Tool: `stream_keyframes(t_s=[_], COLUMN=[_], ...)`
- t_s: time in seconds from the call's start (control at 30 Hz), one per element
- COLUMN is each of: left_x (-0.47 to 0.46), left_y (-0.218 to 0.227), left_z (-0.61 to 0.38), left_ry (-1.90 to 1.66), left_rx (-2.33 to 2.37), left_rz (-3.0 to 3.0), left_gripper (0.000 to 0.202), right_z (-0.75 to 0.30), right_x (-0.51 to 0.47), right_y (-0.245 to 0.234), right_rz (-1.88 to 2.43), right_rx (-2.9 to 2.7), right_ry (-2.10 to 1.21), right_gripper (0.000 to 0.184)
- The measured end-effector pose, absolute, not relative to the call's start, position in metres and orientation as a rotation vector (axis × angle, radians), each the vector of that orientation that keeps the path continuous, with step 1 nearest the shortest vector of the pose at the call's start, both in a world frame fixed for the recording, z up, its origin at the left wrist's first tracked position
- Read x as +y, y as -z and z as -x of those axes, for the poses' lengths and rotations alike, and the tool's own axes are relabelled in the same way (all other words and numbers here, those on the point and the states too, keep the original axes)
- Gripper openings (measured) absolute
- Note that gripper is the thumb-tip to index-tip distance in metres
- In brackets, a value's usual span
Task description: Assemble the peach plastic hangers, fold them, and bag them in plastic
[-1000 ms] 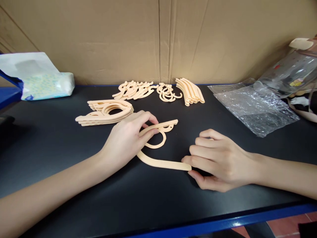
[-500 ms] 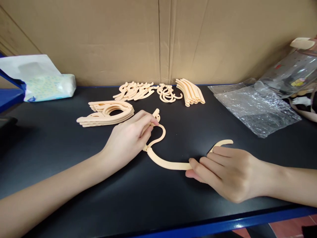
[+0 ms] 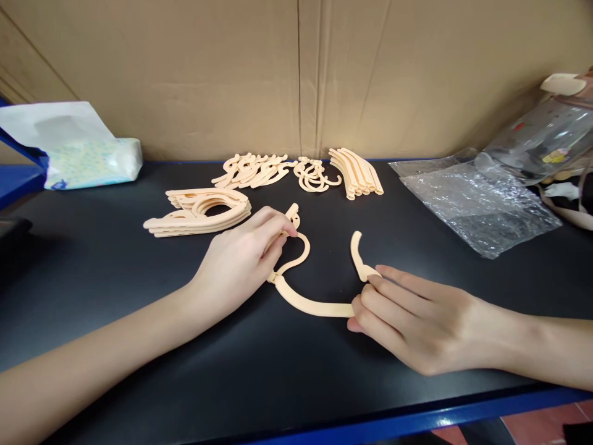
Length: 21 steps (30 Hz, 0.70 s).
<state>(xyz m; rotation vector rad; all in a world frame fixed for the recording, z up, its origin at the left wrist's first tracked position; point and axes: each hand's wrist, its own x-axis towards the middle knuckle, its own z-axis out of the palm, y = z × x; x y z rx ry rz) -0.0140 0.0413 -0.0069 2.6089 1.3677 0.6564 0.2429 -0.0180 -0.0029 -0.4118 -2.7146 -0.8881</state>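
A peach plastic folding hanger (image 3: 310, 303) lies unfolded on the black table (image 3: 115, 296). My left hand (image 3: 241, 259) is closed on its hook end, fingertips pinching the hook near its top. My right hand (image 3: 407, 315) grips the hanger's right arm at its joint, and the short end piece (image 3: 357, 254) stands up and back from my fingers.
A stack of folded hangers (image 3: 199, 210) lies left of centre. Loose hooks (image 3: 315, 173) and curved arm pieces (image 3: 356, 170) sit at the back by the cardboard wall. Clear plastic bags (image 3: 472, 198) lie right; a tissue pack (image 3: 88, 161) sits at the far left.
My right hand has swung the hanger's end piece: it pointed out to the right half a second ago and now points up and back. My left hand has stayed on the hook.
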Motion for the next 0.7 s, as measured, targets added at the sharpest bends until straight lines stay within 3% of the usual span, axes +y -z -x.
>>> stream_keyframes(t_s=[0.2,0.3,0.47,0.7], left_x=[0.042,0.043,0.043,0.044], left_y=[0.007,0.007,0.009,0.010], left_z=[0.014,0.014,0.014,0.014], left_ry=[-0.655,-0.682,-0.689,-0.698], left_rx=[1.360,1.354,1.357,1.328], left_rz=[-2.613,-2.621,-2.630,-2.633], left_gripper=[0.019,0.019,0.017,0.017], right_z=[-0.241,-0.242,-0.242,-0.241], right_x=[-0.007,-0.004,-0.003,-0.001], right_y=[0.004,0.004,0.004,0.008], right_rz=[0.402,0.462,0.721,0.546], right_rx=[-2.707,-2.663,-2.615,-2.699], right_ry=[0.470,0.434,0.433,0.384], right_gripper=[0.013,0.012,0.041,0.023])
